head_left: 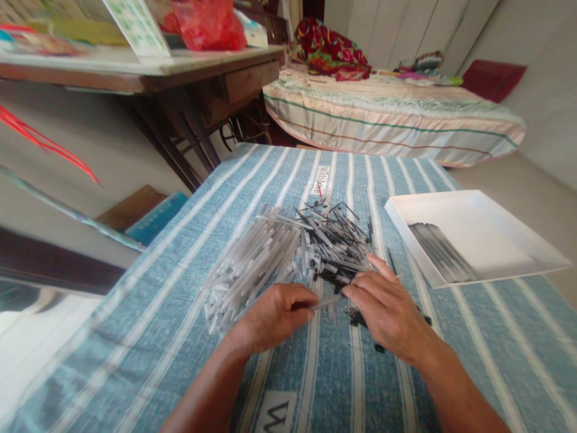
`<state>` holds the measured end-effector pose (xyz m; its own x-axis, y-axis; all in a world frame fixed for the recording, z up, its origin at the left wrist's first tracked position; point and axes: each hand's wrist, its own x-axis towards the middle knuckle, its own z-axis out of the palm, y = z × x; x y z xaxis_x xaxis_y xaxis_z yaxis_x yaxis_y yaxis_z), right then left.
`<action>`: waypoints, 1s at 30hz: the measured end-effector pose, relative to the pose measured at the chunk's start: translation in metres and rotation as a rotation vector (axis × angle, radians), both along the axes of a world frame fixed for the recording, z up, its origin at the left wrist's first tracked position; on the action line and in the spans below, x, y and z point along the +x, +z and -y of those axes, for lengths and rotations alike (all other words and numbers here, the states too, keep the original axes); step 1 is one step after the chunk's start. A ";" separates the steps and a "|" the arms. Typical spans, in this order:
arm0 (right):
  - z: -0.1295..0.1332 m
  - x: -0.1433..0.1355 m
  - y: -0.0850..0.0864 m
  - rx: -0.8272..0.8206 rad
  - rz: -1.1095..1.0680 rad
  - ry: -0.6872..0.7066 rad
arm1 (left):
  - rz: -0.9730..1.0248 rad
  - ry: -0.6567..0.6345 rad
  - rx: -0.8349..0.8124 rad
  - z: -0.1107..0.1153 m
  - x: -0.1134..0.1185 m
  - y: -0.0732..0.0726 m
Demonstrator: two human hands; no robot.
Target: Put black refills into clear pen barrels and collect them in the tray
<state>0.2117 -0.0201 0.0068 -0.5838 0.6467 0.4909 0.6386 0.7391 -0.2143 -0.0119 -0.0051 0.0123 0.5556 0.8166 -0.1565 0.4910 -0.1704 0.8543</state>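
My left hand (274,316) pinches one end of a translucent plastic pen barrel (328,302) between thumb and fingers. At the barrel's other end, the thumb and fingertips of my right hand (390,313) are pressed together; any small part between them is hidden. To the left lies a heap of translucent pen barrels (259,258). Just beyond my hands, thin dark pen refills (336,225) are piled loosely, with small black pen parts (331,273) in front of them. A few more black pieces (379,347) lie beneath and around my right hand.
On the right stands a shallow white box (514,228) with a row of dark-filled pens (442,252) inside. A blue striped cloth (180,355) covers the table. Behind are a wooden desk (211,66) with a red plastic bag (207,24), and a bed (387,114).
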 end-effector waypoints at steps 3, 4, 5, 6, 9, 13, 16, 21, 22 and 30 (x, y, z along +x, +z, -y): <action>0.005 -0.007 0.003 0.036 -0.025 0.016 | 0.038 0.034 -0.076 0.002 0.003 0.001; 0.007 -0.009 0.003 0.060 -0.039 0.023 | 0.056 0.048 -0.100 0.003 0.005 0.001; 0.009 -0.011 0.003 0.092 -0.064 0.030 | 0.077 0.061 -0.125 0.003 0.007 0.000; 0.010 -0.012 0.002 0.129 -0.099 0.036 | 0.103 0.076 -0.152 0.004 0.009 0.000; 0.016 -0.014 0.001 0.215 -0.209 0.026 | 0.224 0.138 -0.249 0.006 0.012 -0.001; 0.018 -0.011 0.002 0.248 -0.283 -0.104 | 0.430 0.317 -0.322 0.006 0.013 -0.003; 0.011 -0.008 -0.005 0.234 -0.289 -0.166 | 0.560 0.415 -0.346 0.006 0.014 -0.003; -0.003 -0.009 -0.029 0.041 0.056 -0.191 | 0.653 0.492 -0.339 0.007 0.016 0.000; -0.004 -0.011 -0.032 0.007 0.130 -0.192 | 0.658 0.490 -0.337 0.007 0.016 0.000; -0.005 -0.026 -0.034 -0.107 0.355 -0.276 | 0.605 0.424 -0.339 0.007 0.016 -0.003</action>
<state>0.1855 -0.0148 -0.0277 -0.5022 0.8379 0.2139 0.8562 0.5165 -0.0130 0.0044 -0.0122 0.0097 0.2775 0.9387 -0.2047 -0.1074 0.2421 0.9643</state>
